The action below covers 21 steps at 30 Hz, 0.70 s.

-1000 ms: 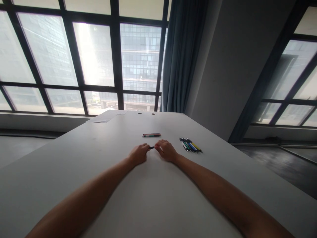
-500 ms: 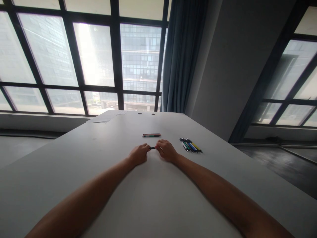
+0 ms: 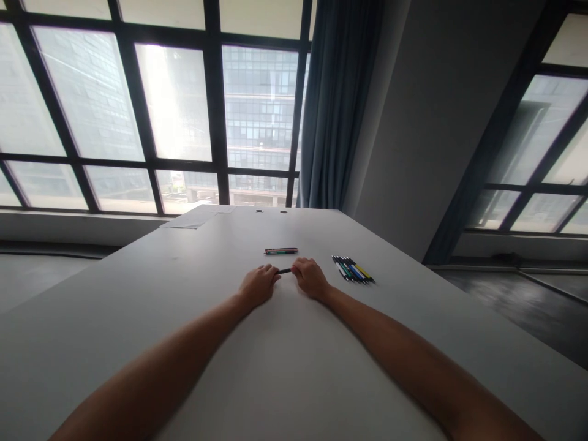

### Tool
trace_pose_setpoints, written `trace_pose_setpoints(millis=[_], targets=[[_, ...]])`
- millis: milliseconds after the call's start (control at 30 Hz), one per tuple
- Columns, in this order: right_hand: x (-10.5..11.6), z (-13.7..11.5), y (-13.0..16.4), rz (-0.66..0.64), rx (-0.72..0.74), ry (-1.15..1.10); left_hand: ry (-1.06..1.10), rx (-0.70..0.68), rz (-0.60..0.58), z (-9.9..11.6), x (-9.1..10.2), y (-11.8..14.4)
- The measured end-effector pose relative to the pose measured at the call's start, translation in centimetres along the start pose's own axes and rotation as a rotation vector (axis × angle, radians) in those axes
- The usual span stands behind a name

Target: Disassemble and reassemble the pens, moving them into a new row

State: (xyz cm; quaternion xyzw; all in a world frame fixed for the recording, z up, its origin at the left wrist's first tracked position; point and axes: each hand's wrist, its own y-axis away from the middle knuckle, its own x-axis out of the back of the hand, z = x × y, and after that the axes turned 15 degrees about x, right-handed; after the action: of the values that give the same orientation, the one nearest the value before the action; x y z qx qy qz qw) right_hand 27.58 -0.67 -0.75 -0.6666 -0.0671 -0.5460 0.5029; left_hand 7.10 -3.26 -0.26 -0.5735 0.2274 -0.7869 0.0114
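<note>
Both arms are stretching forward across a pale grey desk (image 3: 138, 288), and the two hands are meeting near its middle. The left hand (image 3: 258, 285) is resting knuckles-up on the surface with its fingers (image 3: 271, 277) curled in and closing on one end of a thin dark pen (image 3: 285, 271). The right hand (image 3: 310, 277) is lying just opposite, its fingers (image 3: 297, 267) likewise bent and pinching the other end of the same pen. Only a short stretch of the barrel is showing in the gap between the two hands; it is lying roughly level, just above or on the desk surface, and which of the two cannot be told from here.

Just beyond the hands, a red and green pen (image 3: 281, 250) is lying crosswise on the desk, apart from the fingers. To the right of the right hand, a small bunch of pens (image 3: 353, 269) is lying side by side, with green, blue and yellow barrels, close to the wrist but not touching it. At the far left corner of the desk a sheet of paper (image 3: 190, 219) is lying flat. Behind the desk, tall dark-framed windows (image 3: 174, 104) are letting in bright light, and a blue-grey curtain (image 3: 335, 104) is hanging beside them.
</note>
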Motion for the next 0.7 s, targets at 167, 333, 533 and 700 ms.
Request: trace_pose_setpoints(millis=[167, 333, 533, 700], targets=[[1.3, 0.2, 0.1, 0.049, 0.035, 0.094, 0.009, 0.032, -0.007, -0.4, -0.3, -0.1], [1.2, -2.2, -0.6, -0.019, 0.267, 0.007, 0.159, -0.080, 0.032, -0.7, -0.7, -0.2], [0.3, -2.3, -0.8, -0.080, 0.179, 0.007, 0.132, 0.050, 0.017, -0.3, 0.0, 0.1], [1.1, -1.3, -0.3, -0.052, 0.125, 0.130, 0.061, 0.189, 0.010, -0.2, 0.2, 0.2]])
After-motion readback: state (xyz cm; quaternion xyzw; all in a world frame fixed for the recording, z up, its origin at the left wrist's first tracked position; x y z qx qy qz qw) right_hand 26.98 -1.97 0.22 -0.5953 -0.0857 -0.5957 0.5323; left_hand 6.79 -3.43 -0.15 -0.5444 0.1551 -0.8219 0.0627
